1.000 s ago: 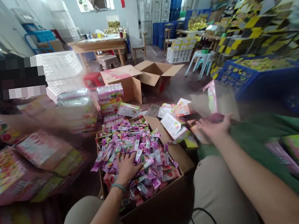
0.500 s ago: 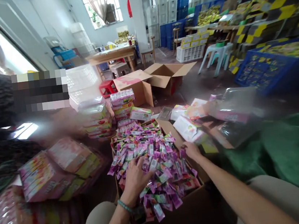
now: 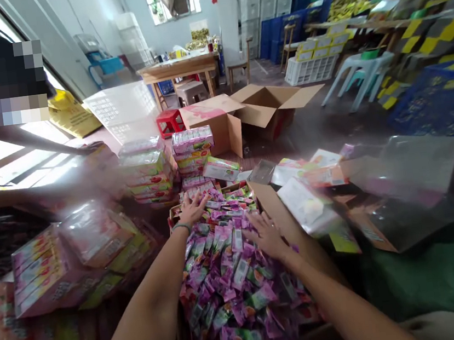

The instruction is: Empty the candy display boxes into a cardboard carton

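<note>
Small purple-and-green wrapped packets [image 3: 238, 265] are heaped in an open cardboard box [image 3: 275, 208] between my knees. My left hand [image 3: 191, 209] rests on the heap near the box's far left corner, fingers spread. Over the right side of the heap, my right hand [image 3: 266, 234] is also open, its fingers apart and touching the packets. Neither hand grips anything that I can see. A white-topped carton [image 3: 306, 204] lies just beyond the box's right flap.
Shrink-wrapped pink cartons [image 3: 98, 232] are stacked at left, beside another person's blurred arm [image 3: 43, 192]. Ahead stand wrapped stacks [image 3: 193, 146], an open brown box [image 3: 272, 103] and a red stool [image 3: 170, 123]. Clear film packaging [image 3: 417, 168] and green cloth [image 3: 425, 272] lie right.
My left hand has moved forward to the far end of the heap. My right hand has come off the box's right edge onto the packets. The person at left has shifted.
</note>
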Tool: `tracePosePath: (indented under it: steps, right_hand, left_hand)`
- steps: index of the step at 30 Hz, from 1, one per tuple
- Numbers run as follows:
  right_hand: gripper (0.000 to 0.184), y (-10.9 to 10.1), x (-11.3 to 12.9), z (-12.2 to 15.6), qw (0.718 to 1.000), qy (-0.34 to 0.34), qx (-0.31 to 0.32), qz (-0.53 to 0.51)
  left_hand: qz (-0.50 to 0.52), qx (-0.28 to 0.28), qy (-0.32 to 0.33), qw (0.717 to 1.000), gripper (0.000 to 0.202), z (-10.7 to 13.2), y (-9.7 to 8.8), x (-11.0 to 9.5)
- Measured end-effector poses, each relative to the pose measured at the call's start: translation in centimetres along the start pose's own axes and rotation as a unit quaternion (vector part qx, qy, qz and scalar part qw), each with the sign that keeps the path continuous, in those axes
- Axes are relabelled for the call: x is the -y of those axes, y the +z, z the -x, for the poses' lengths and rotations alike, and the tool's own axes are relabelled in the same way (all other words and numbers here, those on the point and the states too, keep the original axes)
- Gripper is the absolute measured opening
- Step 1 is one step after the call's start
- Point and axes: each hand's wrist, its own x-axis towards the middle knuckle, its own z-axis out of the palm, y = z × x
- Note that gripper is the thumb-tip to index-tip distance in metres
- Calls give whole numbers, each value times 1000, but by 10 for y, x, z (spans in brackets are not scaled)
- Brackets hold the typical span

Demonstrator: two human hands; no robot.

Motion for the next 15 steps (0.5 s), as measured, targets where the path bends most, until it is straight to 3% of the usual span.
tracePosePath:
  steps: [2,5,8,11,15]
  right_hand:
    - [70,12,6,14,996,-40,35,72]
    - [64,21,6,31,990,-44,16,135]
    - [55,28,2,35,988,-29,0,153]
    - [53,36,-4,25,988,-16,0,154]
    - [46,43,-16,1,988,-6,21,156]
  left_hand:
    - [-18,26,81,996,52,1,26,-13]
    - [1,15,27,1000,63,14,63,-37]
    - [13,-29,-26,999,77,21,88,-49]
    - [19,-34,-38,999,74,13,98,-49]
    - [39,-10,-57,998,72,-5,97,-48]
